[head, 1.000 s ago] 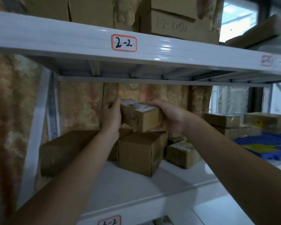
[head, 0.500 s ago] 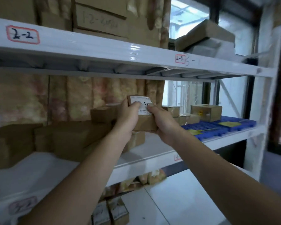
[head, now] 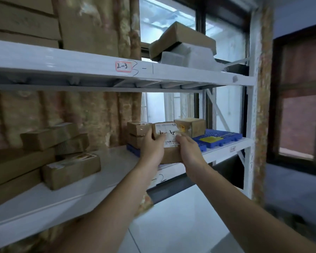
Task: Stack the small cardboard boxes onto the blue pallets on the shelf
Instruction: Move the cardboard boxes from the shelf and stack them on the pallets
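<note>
Over blue pallet: brown box, white handwritten label, gripped by left hand, right hand.

Matt brown cardboard box, glossy white metal shelf, blue plastic pallet.

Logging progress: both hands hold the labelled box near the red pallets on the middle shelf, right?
Not quite: the pallets are blue, not red, as the head view shows. The left hand and right hand do hold the labelled box near them on the middle shelf.
</note>
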